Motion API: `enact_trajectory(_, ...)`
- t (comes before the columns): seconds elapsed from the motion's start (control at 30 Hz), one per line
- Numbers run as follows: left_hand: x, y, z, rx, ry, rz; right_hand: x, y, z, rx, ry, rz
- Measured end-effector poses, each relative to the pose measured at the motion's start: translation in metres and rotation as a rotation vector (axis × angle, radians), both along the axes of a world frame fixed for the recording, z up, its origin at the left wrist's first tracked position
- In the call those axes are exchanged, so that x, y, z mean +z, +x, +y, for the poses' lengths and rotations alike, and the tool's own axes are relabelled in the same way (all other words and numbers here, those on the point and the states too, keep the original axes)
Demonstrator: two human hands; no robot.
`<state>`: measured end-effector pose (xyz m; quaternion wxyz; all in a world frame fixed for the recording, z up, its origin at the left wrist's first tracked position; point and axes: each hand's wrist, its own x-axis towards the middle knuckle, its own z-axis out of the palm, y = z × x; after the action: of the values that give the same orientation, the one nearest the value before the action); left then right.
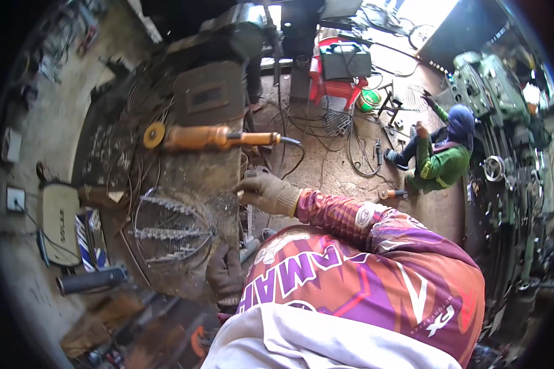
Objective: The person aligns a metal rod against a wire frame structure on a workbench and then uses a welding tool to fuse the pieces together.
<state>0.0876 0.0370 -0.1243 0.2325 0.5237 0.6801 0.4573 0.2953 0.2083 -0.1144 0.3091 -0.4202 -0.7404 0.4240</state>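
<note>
The wire grille (172, 230) is steadied flat on the worktop (191, 172) by the gloved left hand (226, 273), pressed at its rim; the right hand (266, 192), loosely curled, rests at its far edge. A grinder (206, 137) lies beyond.

Bare bench strip between orange angle grinder (209, 138) and wire guard (172, 232).

Angle grinder (209, 137) on workbench (191, 178) behind wire guard (172, 230) (seemingly flat), co-worker (440, 154) far right.
</note>
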Motion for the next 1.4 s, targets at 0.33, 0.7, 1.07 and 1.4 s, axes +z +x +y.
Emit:
enact_trajectory(0.33, -0.005, 0.006, 0.008, -0.073, -0.079, 0.262, -0.174, 0.211, -0.07, 0.045, -0.496, -0.633)
enact_trajectory(0.7, -0.01, 0.024, 0.02, 0.21, -0.444, 0.538, -0.3, 0.495, -0.286, -0.313, -0.998, -0.772)
enact_trajectory(1.07, 0.004, 0.072, 0.035, 0.423, -0.524, 0.755, -0.31, 0.483, -0.287, -0.879, -1.188, -0.078)
enact_trajectory(1.4, 0.0, 0.079, 0.033, 0.489, -0.541, 0.81, -0.308, 0.469, -0.196, -0.779, -1.023, -0.041)
